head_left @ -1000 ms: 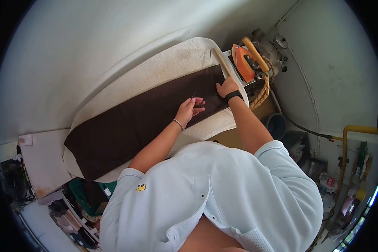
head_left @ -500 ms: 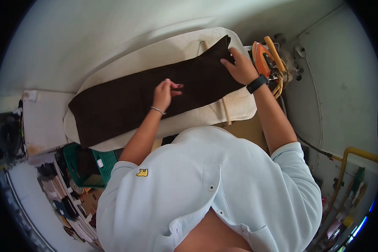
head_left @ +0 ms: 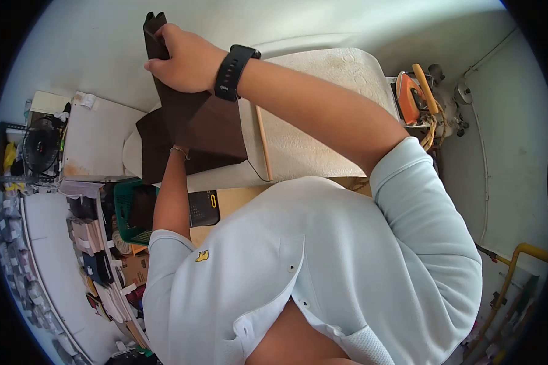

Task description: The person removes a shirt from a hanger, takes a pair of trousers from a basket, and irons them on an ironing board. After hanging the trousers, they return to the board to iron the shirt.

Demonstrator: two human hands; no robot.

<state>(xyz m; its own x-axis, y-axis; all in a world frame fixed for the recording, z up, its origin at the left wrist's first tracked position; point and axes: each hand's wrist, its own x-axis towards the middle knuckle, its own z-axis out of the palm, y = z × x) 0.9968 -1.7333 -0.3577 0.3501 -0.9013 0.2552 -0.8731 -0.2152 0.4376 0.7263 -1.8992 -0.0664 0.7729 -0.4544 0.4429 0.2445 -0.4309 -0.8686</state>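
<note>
My right hand [head_left: 186,59] is closed around one end of a long dark brown folded cloth [head_left: 216,131], lifting it high at the upper left. The cloth hangs from this grip and drapes onto the left part of the padded ironing board [head_left: 329,97]. My left forearm [head_left: 172,201], with a bracelet at the wrist, reaches under the draped cloth. The fingers of that hand are hidden by the fabric. A thin pale wooden rod [head_left: 262,143] lies across the board, just right of the cloth.
An orange iron [head_left: 409,100] with a yellow handle stands beyond the board's right end. At the left are a white cabinet top [head_left: 100,137] and a black fan [head_left: 42,143]. A green basket [head_left: 125,213] sits below the board, near stacked folded items [head_left: 88,237].
My right hand has carried the cloth's right end up and across to the left, folding it over. My left hand has moved left and gone under the cloth. The board's right half is now uncovered.
</note>
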